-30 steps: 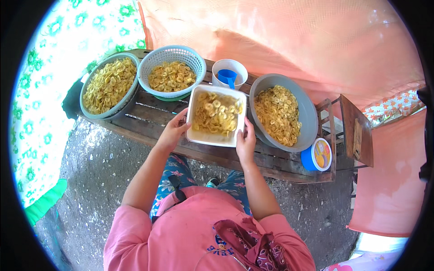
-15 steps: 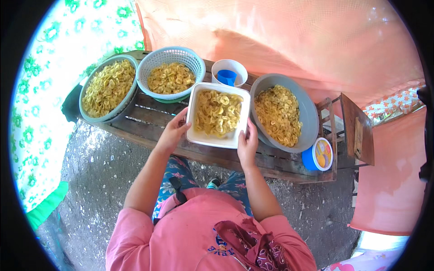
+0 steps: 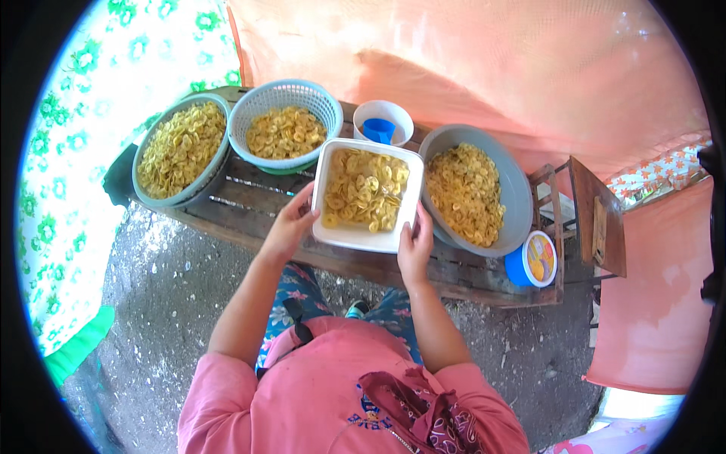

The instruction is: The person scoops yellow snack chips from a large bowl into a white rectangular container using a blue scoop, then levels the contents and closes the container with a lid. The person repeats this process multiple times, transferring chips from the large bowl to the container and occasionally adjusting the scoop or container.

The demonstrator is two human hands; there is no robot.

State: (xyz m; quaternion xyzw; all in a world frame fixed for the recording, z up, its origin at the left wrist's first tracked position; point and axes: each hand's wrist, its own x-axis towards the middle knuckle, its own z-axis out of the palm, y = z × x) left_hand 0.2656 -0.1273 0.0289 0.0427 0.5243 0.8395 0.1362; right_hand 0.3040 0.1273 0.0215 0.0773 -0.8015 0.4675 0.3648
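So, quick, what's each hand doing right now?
Left hand: closed, holding the left side of the white square tub of yellow slices.
Right hand: closed, holding the same tub's right side.

White square tub: plastic, smooth, low sheen. Thin round yellow slices in it: wet-looking, glossy. Pale blue-grey round basket: perforated plastic. Grey oval basin: smooth plastic, nearly matt. Long brown slatted table: wood, worn, dull. Pink short-sleeved shirt: soft matt cloth. Dark grey ground: rough, speckled.
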